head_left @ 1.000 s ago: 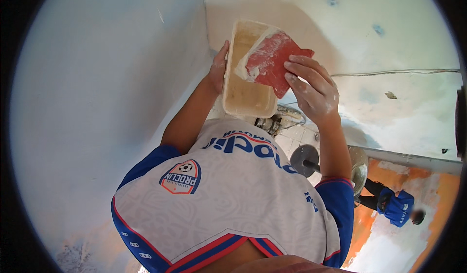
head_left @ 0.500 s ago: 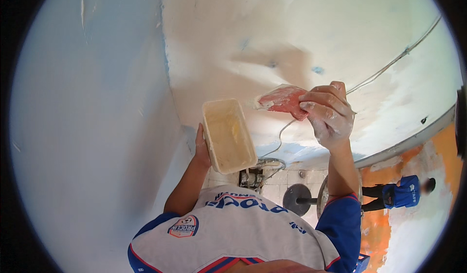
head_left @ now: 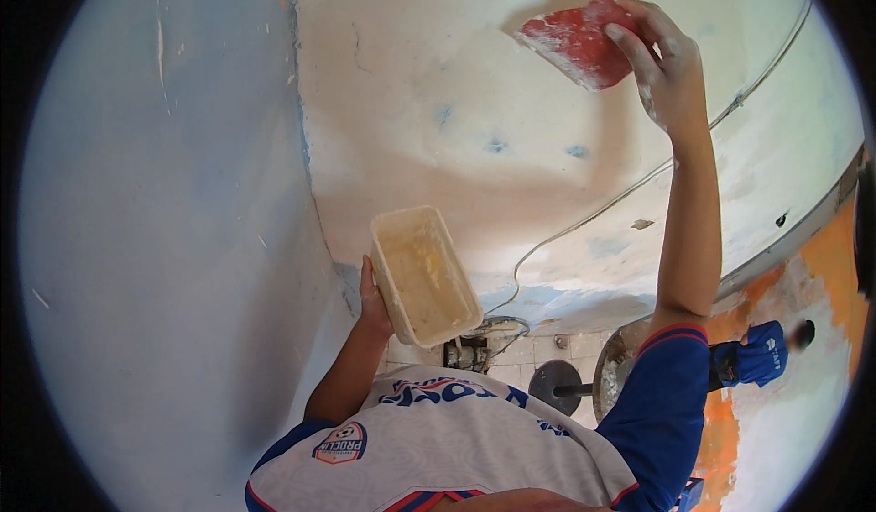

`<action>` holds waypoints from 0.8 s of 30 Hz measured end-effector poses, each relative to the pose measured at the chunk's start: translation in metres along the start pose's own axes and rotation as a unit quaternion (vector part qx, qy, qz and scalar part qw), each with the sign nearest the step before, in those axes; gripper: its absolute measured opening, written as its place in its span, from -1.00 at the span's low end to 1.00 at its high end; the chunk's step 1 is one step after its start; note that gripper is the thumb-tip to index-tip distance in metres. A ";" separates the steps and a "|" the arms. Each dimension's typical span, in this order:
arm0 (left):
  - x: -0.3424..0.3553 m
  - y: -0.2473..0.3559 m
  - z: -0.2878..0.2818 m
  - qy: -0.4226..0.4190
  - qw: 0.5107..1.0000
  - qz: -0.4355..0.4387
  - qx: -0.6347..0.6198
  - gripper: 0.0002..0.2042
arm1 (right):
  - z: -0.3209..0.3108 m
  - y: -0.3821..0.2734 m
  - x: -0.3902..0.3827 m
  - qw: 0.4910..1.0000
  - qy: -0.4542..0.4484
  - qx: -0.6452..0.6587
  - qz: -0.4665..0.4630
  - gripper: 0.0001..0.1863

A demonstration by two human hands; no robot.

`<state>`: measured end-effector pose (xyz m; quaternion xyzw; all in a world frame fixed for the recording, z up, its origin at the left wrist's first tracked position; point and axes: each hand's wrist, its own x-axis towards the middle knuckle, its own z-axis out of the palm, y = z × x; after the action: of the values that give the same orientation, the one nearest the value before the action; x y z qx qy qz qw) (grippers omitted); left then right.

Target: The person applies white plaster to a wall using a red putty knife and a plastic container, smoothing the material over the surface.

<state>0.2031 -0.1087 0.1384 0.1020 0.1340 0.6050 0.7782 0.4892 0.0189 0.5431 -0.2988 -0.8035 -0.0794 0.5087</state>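
From the head camera I look along a pale plastered wall [head_left: 438, 101] with faint blue patches, meeting a light blue painted wall [head_left: 164, 238] at an inside corner that runs down the left-centre of the picture. A thin grey cable [head_left: 584, 220] curves across the plaster toward the lower right, where an orange-painted strip [head_left: 835, 266] begins.

My right hand [head_left: 671, 65] is raised high against the plaster, fingers [head_left: 630, 42] curled over the back edge of a red flat plastic scraper smeared with white filler [head_left: 575, 42]; the scraper's face lies against or just off the wall, I cannot tell which.

My left hand [head_left: 372, 307] sits lower, near the corner, fingers wrapped from beneath around the end of a cream rectangular plastic tub [head_left: 424, 275] holding yellowish paste, tilted with its open side toward the camera.

Below, past my white and blue shirt [head_left: 438, 439], there is a tiled floor [head_left: 511, 352] with a round dark disc on a rod [head_left: 557, 386] and a blue object [head_left: 753, 359].

The plaster between both hands is open; the corner bounds the left side.
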 end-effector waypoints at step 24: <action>-0.010 -0.028 -0.029 0.000 1.000 -0.009 0.023 -0.15 | -0.011 0.039 0.041 0.992 0.015 -0.101 -0.077 -0.80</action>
<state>0.2168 -0.1253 0.1029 0.1191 0.1488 0.5946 0.7811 0.5069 0.0620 0.5772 -0.2848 -0.8041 -0.2032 0.4807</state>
